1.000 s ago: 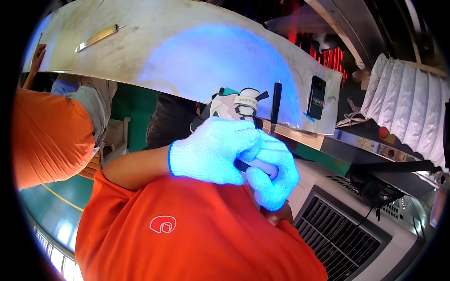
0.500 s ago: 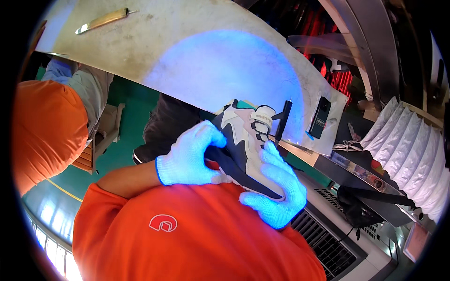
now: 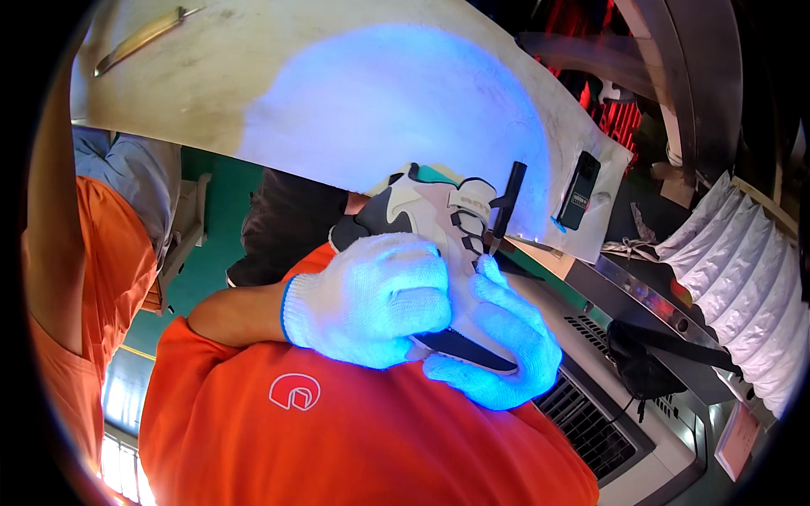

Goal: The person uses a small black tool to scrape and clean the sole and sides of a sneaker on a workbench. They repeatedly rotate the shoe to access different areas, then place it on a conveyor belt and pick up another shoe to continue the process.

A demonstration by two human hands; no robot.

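Observation:
A white, pink and dark grey sneaker with a teal lining is tilted in front of my chest. Its collar points toward the table and its toe toward me. My left hand, in a white knit glove, is closed against the side and sole edge of the sneaker; its fingertips are hidden. My right hand, gloved too and lit blue, wraps round the toe end. A slim black-handled tool stands up by the right fingertips; whether those fingers hold it is unclear.
On the pale worktable, a blue light patch falls beyond the sneaker. A wooden-handled tool lies far left, a black phone at right. A white ribbed duct and a vented machine stand right. A person in orange sits left.
My left hand has moved right and closed over the sneaker's side, where its thumb and fingers were spread before. The sneaker has turned slightly. At left, the other person's arm has come into view.

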